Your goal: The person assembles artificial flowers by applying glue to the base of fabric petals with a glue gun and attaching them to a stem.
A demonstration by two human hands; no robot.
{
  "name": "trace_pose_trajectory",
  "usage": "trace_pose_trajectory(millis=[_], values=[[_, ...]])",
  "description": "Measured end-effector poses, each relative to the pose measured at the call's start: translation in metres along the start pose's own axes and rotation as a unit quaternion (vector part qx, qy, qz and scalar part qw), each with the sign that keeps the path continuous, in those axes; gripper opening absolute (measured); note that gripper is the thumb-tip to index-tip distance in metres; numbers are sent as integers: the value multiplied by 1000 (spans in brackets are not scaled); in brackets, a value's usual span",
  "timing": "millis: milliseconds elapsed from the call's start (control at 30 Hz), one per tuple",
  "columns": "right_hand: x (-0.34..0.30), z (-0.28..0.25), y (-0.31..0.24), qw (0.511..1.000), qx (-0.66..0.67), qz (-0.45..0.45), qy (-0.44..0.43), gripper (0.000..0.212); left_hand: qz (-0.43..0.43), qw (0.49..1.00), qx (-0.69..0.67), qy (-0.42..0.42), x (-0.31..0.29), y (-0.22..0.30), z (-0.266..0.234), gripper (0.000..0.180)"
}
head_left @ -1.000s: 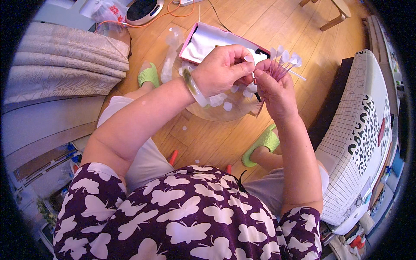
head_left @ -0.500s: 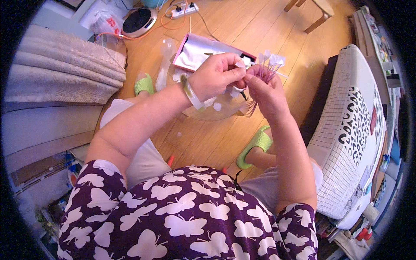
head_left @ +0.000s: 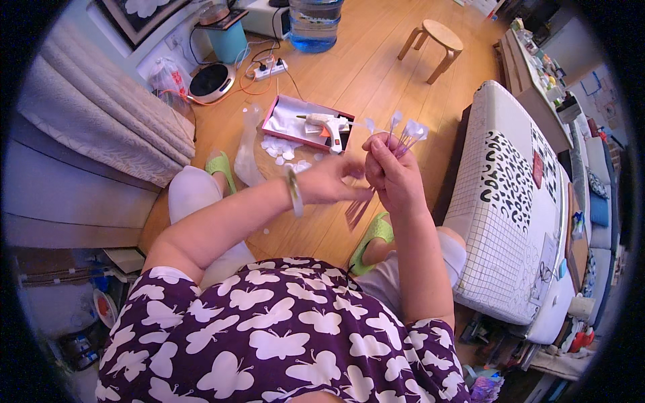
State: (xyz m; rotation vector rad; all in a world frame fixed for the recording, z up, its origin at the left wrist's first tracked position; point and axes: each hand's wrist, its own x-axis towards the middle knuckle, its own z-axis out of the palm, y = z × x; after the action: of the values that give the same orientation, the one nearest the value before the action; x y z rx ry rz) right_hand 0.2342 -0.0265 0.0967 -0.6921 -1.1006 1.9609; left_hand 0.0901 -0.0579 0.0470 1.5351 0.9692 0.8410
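A bundle of thin purplish stems with white petals point(head_left: 415, 130) at their upper ends is held in my right hand point(head_left: 398, 176). The lower stem ends point(head_left: 359, 213) fan out below that fist. My left hand point(head_left: 326, 180), wearing a bangle, is beside the stems with thumb and fingers apart; motion blurs its fingertips, and I see nothing in them. Beyond the hands, a white glue gun point(head_left: 329, 127) lies on its side in a shallow red-edged box point(head_left: 285, 121) lined with white. Loose white petals point(head_left: 279, 148) are scattered in front of this box.
Clear plastic wrap point(head_left: 248, 151) lies left of the box. Farther off are a power strip point(head_left: 270, 68) with cords, a round black-topped appliance point(head_left: 211, 82), a water jug point(head_left: 314, 27) and a wooden stool point(head_left: 441, 35). A white patterned padded seat point(head_left: 504, 181) stands at right.
My left hand has come away from my right hand's fingertips and moved down. The view has shifted, so the box and glue gun show more fully. My right hand keeps the stems.
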Motion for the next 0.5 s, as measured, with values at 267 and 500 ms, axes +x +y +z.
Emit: trace_pose_trajectory(millis=[267, 500], values=[[-69, 16, -39, 987, -134, -79, -31, 31, 28, 982, -179, -52, -35, 66, 55, 32], [-117, 19, -37, 988, -98, -111, -40, 30, 33, 991, -128, -13, -69, 94, 64, 36]])
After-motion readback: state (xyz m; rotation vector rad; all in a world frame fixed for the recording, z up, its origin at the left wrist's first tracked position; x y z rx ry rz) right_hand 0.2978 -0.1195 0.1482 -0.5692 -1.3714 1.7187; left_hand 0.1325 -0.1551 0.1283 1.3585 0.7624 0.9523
